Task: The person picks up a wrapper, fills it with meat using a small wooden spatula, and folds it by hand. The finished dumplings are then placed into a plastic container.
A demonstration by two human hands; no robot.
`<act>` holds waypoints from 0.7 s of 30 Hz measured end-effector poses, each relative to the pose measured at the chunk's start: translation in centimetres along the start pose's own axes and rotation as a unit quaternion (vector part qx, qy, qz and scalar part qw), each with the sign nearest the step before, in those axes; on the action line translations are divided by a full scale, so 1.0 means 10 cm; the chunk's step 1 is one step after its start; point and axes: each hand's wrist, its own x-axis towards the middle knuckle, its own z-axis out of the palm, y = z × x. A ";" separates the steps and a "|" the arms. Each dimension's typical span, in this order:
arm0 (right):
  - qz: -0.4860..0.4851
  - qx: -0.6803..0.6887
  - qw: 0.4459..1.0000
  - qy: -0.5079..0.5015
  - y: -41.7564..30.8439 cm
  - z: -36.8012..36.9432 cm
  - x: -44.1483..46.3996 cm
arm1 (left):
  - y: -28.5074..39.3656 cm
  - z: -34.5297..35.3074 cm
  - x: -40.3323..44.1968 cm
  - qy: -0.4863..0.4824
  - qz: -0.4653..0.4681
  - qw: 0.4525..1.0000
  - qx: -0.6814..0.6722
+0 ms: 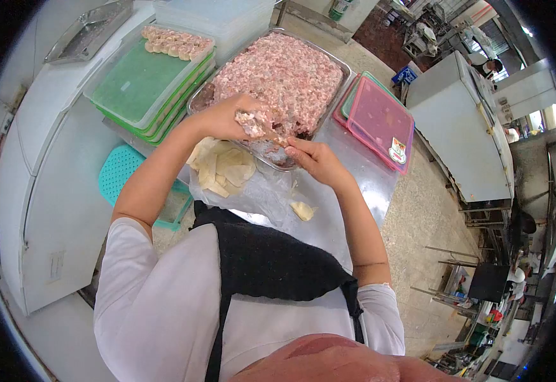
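Note:
A metal tray (191, 104) is heaped with pink minced meat (278, 76). Over its near edge, my left hand (243, 118) is closed around a lump of meat filling (250, 123). My right hand (316, 160) is beside it, fingers pressed together at a small thing between the hands that is too small to make out. Below the hands, pale dough wrappers (222, 167) lie in a pile on a clear plastic bag (252, 197). One loose wrapper (303, 211) rests nearer my body.
At the left, stacked green-bottomed containers (128, 89) hold a row of filled dumplings (176, 43). Pink and green lids (380, 121) lie right of the tray. A turquoise basket (120, 170) is lower left. White freezers (456, 121) stand at the right, and people (493, 65) are farther off.

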 end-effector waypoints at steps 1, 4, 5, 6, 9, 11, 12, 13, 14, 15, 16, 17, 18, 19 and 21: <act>-0.005 0.009 1.000 -0.017 0.10 0.00 0.04 | 0.00 0.01 -0.01 0.000 -0.002 1.000 0.000; -0.075 -0.078 0.994 0.024 0.29 -0.19 0.18 | -0.15 0.03 -0.02 -0.022 -0.133 0.987 0.092; -0.076 -0.078 0.994 0.024 0.26 -0.19 0.17 | -0.42 0.09 -0.04 0.037 -0.176 0.983 0.046; -0.069 -0.216 0.969 0.095 0.08 -0.21 0.14 | -0.59 0.11 -0.05 0.097 -0.218 0.971 0.000; -0.077 -0.331 0.917 0.211 -0.15 0.00 0.13 | -0.67 0.07 0.00 0.118 -0.206 0.970 -0.042; -0.090 -0.317 0.926 0.184 0.25 0.23 0.21 | -0.69 0.04 0.02 0.081 -0.217 0.973 0.016; -0.062 -0.292 0.936 0.186 0.35 0.19 0.24 | -0.69 0.03 0.03 0.044 -0.223 0.971 0.076; -0.061 -0.297 0.934 0.189 0.32 0.10 0.20 | -0.55 0.00 0.01 0.045 -0.217 0.972 0.075; 0.054 -0.341 0.930 0.123 0.27 0.01 0.16 | -0.39 -0.04 -0.09 0.097 -0.194 0.974 0.067; 0.174 -0.373 0.910 0.058 0.20 -0.03 0.08 | -0.24 -0.11 -0.16 0.141 -0.170 0.974 0.058; 0.176 -0.350 0.918 0.066 0.09 -0.08 0.01 | -0.20 -0.21 -0.18 0.137 -0.165 0.975 0.059; 0.182 -0.349 0.917 0.070 0.07 -0.10 -0.06 | -0.17 -0.29 -0.21 0.126 -0.125 0.983 0.041; 0.126 -0.257 0.947 0.144 0.05 -0.11 -0.11 | -0.15 -0.36 -0.23 0.114 -0.083 0.990 0.022; 0.065 -0.163 0.961 0.215 -0.11 -0.08 -0.13 | -0.13 -0.42 -0.24 0.109 -0.078 0.991 0.019; 0.116 -0.090 0.969 0.198 -0.52 0.01 -0.10 | -0.10 -0.57 -0.30 0.081 0.001 0.997 0.021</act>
